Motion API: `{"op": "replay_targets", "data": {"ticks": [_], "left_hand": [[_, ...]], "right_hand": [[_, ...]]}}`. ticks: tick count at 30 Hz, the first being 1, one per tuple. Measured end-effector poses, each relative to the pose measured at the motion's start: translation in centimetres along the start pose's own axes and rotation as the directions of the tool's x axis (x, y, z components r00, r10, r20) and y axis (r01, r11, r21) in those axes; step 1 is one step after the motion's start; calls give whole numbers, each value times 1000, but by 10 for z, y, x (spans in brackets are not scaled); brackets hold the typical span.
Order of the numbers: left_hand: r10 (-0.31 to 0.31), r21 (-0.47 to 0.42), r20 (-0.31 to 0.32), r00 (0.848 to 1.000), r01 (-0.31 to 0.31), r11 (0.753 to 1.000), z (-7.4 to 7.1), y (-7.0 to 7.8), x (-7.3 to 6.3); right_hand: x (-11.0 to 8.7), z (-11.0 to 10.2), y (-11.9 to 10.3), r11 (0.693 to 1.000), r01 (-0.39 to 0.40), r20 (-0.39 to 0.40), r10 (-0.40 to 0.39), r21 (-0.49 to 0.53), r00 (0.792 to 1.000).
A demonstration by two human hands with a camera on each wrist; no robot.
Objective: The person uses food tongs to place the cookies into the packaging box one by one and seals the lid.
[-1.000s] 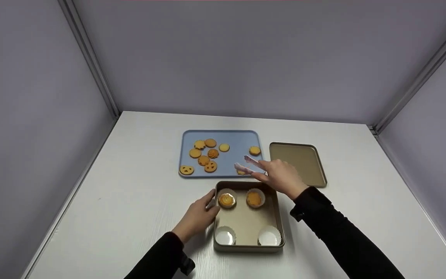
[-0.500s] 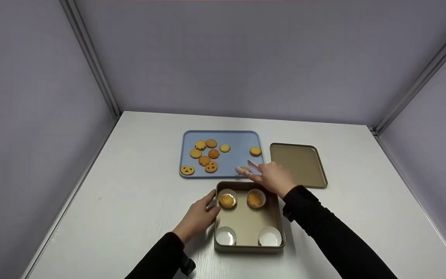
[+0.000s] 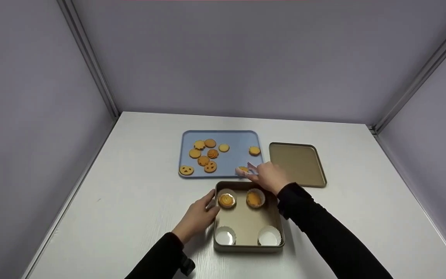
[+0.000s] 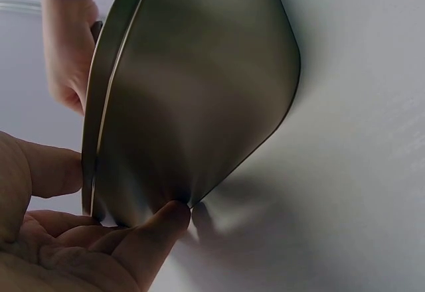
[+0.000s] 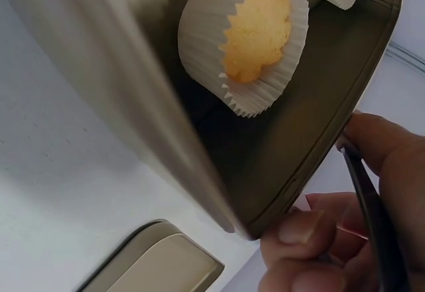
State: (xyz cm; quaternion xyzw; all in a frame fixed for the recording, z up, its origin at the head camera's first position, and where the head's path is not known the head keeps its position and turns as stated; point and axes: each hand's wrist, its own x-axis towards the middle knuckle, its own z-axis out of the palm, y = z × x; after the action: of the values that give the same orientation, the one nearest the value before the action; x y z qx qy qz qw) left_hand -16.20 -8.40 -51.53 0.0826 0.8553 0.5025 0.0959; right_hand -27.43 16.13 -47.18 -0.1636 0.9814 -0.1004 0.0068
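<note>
In the head view, my left hand (image 3: 196,217) holds the left wall of a deep gold baking tin (image 3: 244,249); the left wrist view shows its fingers against the outer side. My right hand (image 3: 271,177) grips tongs (image 3: 241,172) with pale pinkish tips. Those tips straddle a yellow cookie (image 3: 244,169) at the near right edge of the blue tray (image 3: 234,135); whether they touch it cannot be told. Inside the tin, one paper cup holds a swirled cookie (image 3: 226,200) and another a scalloped cookie (image 3: 253,199). Two white paper cups (image 3: 269,236) stand at its near end.
Several cookies (image 3: 203,161) lie on the left half of the blue tray, with another cookie (image 3: 254,150) near its right edge. A shallow gold lid-like tray (image 3: 297,162) lies to the right. Grey panels (image 3: 242,58) enclose the white table (image 3: 130,174).
My right hand has shifted slightly left and down, bringing the tongs' tips around the cookie at the tray's near edge. The gap between the tips looks narrower. My left hand stays put.
</note>
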Motion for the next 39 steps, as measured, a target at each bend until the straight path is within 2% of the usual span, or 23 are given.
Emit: {"op": "replay_targets", "data": {"ticks": [7, 13, 26, 34, 39], "left_hand": [[3, 8, -4, 1000, -3, 1000, 0, 0, 0], [3, 5, -4, 1000, -3, 1000, -1, 1, -1], [10, 10, -5, 1000, -10, 1000, -2, 2, -2], [-11, -11, 4, 1000, 11, 1000, -1, 1, -2], [-1, -6, 0, 1000, 1, 1000, -1, 1, -1]], "right_hand": [[3, -4, -2, 998, -12, 34, 14, -57, 999], [5, -5, 0, 995, 7, 54, -2, -95, 999], [-3, -4, 20, 995, 83, -26, -85, -59, 996], [-13, -9, 32, 972, 196, -109, -211, -130, 971], [-21, -15, 35, 968, 213, -161, -233, -129, 959]]}}
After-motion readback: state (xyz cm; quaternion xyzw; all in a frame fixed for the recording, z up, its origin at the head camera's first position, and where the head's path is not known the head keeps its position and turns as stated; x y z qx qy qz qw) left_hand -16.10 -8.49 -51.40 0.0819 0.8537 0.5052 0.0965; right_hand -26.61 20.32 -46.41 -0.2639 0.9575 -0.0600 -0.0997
